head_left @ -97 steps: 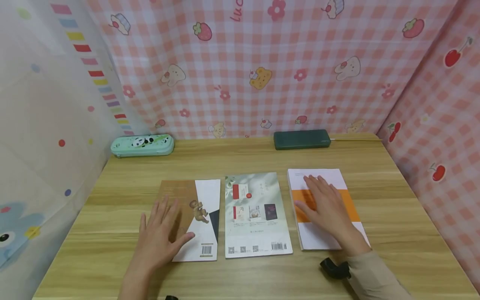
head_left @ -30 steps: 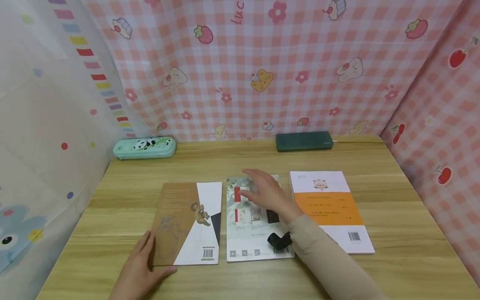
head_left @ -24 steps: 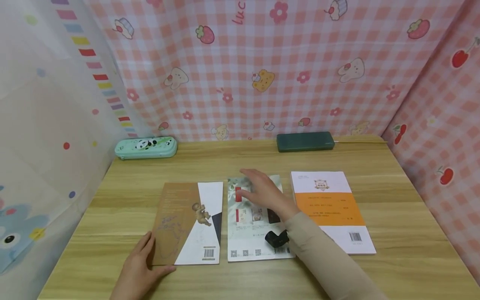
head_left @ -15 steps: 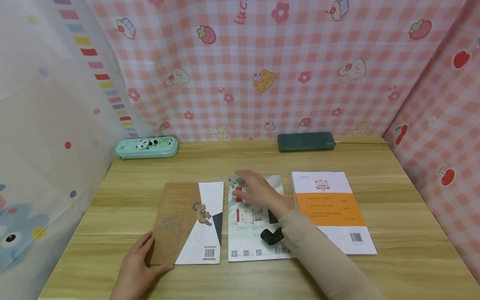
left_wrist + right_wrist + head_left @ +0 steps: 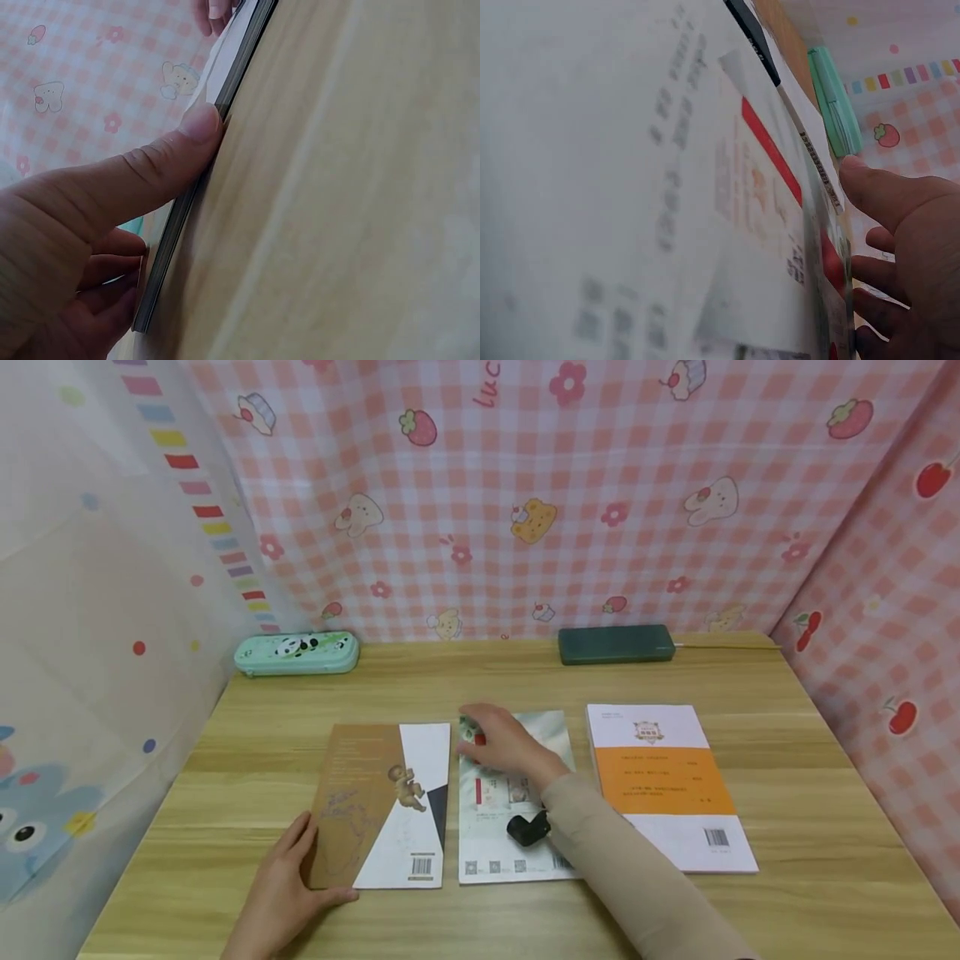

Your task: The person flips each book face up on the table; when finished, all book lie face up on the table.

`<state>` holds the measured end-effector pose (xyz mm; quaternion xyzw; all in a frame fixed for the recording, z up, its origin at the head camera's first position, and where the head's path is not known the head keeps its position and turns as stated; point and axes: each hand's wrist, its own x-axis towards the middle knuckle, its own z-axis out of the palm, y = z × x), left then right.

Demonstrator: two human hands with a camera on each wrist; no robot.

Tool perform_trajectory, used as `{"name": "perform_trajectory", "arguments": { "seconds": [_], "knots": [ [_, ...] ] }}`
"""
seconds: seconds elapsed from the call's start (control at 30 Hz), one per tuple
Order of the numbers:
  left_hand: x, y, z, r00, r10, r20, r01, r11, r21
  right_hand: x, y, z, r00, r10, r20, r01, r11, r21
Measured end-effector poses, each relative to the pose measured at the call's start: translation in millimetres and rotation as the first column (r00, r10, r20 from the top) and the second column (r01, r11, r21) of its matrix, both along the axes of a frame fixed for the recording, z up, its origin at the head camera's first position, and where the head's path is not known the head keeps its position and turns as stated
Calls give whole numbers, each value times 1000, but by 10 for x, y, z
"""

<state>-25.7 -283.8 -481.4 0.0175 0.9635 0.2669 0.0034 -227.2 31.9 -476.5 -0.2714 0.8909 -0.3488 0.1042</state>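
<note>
A thin brown and white book (image 5: 356, 802) with a printed baby figure lies flat on the left. My left hand (image 5: 279, 889) is at its lower left corner, thumb along the near edge and fingers beside the left edge. In the left wrist view the thumb (image 5: 169, 161) touches the edge of the pages. Over the upper left part of the pale green booklet (image 5: 487, 843) is my right hand (image 5: 506, 745), fingers loosely bent and thumb spread. The right wrist view has its fingers (image 5: 881, 277) at the booklet's far edge. That hand and sleeve cover part of the booklet.
A white and orange book (image 5: 667, 781) lies to the right, partly under the sleeve (image 5: 622, 868). At the back of the wooden table (image 5: 795, 827) are a mint panda pencil case (image 5: 300, 653) and a dark green case (image 5: 617, 645). Checked cloth (image 5: 450, 460) hangs behind.
My right hand has left the orange book and moved left over the booklet, drifting further left since. My left hand has slid from the brown book's cover down to its lower left corner.
</note>
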Motion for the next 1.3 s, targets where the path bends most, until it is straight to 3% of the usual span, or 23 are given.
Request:
{"name": "perform_trajectory", "arguments": {
  "seconds": [0.3,0.5,0.63,0.8,1.1,1.23,1.3],
  "knots": [
    [-20,10,1,1000,9,-7,-9,1000,12,-61,-87,-55,988,108,-111,-99,991,85],
    [-26,28,2,998,27,-50,-24,999,44,-94,-128,-57,979,158,-132,-143,983,115],
    [-31,38,-4,998,26,-57,-23,998,59,-112,-136,-55,984,149,-98,-145,988,44],
    [-25,53,-36,998,24,-57,-21,998,60,-124,-154,-71,994,89,-56,-94,992,-89],
    [9,58,-44,998,21,-63,-19,999,39,-133,-158,-61,977,64,-206,-98,982,-159],
    [18,40,-40,1000,23,-18,-22,999,46,-126,-139,-19,971,66,-228,-104,982,-156],
    [22,27,-42,999,27,-31,-26,999,48,-127,-142,10,970,75,-231,-117,978,-174]
  ]
}}
